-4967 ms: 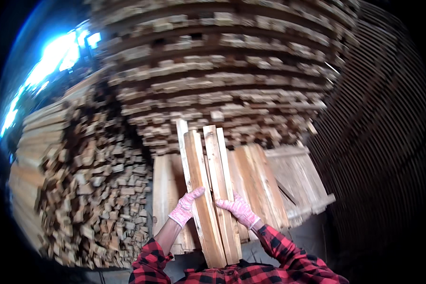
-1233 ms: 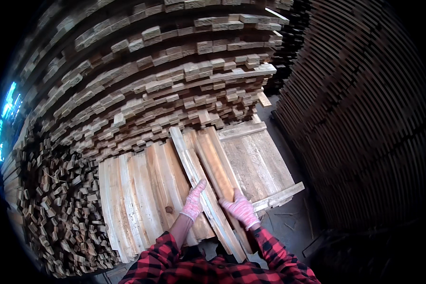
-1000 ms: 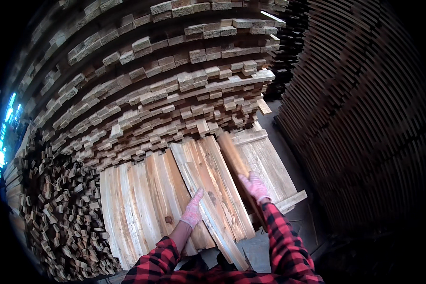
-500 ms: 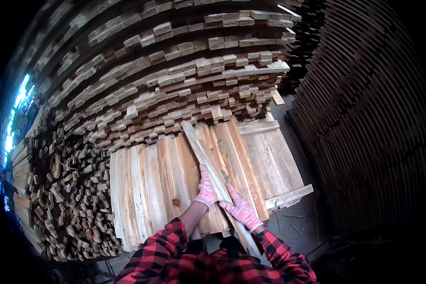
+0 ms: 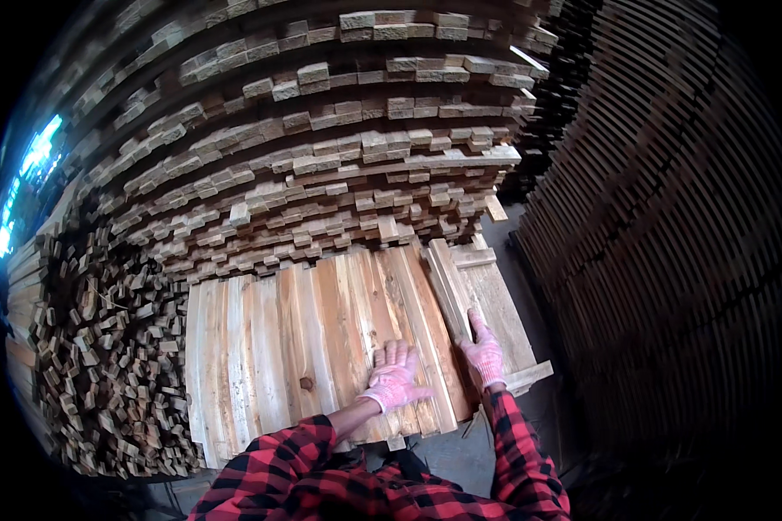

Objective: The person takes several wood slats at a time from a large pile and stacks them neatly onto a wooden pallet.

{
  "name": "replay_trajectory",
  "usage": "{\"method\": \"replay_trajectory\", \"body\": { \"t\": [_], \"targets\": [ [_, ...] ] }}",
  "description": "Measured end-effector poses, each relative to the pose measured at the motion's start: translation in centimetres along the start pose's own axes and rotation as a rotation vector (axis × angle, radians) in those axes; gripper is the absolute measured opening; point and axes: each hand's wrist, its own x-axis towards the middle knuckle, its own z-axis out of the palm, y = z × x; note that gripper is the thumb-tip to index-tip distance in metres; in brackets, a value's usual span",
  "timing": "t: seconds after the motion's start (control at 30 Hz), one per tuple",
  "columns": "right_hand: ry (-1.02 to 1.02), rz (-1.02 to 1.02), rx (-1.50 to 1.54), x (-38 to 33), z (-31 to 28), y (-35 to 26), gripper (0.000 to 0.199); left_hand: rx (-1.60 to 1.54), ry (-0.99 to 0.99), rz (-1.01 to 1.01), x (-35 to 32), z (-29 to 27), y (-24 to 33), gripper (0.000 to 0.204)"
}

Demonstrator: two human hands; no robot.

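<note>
A layer of pale wooden boards [image 5: 287, 347] lies side by side before me, their far ends against a tall stack. My left hand [image 5: 394, 376], in a pink glove, rests flat with fingers spread on the boards near their right side. My right hand [image 5: 484, 355], also gloved, presses against the right edge of the outermost board [image 5: 433, 321], fingers pointing away from me. Neither hand grips anything. Red and black checked sleeves cover both forearms.
A tall stack of layered timber with spacer sticks [image 5: 339, 148] rises behind the boards. A heap of short wood ends [image 5: 104, 347] is at the left. A lower pallet layer [image 5: 495, 304] shows at the right, beside a dark slatted stack [image 5: 660, 243].
The narrow board that I held tilted over the layer now lies flat among the others. My left hand has flattened onto the boards and my right hand has moved to the right edge.
</note>
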Motion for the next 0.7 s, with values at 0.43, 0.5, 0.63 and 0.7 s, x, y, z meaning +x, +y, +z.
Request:
{"method": "replay_trajectory", "body": {
  "t": [0.43,0.5,0.63,0.7],
  "targets": [
    [0.032,0.029,-0.202,7.4,4.4,0.4,0.057,-0.006,0.027,0.037,0.1,1.7,-2.3,0.123],
    [0.001,0.029,-0.509,6.0,7.2,-3.6,0.055,-0.092,0.049,0.043,-1.0,2.2,-1.9,0.117],
    [0.047,-0.501,-0.346,5.4,8.0,-2.2,0.056,-0.207,0.218,0.062,-2.1,2.0,-4.5,0.105],
    [0.119,-0.582,-0.242,4.3,9.5,-5.9,0.057,-0.267,0.271,0.054,-2.3,1.6,-5.5,0.101]
  ]
}}
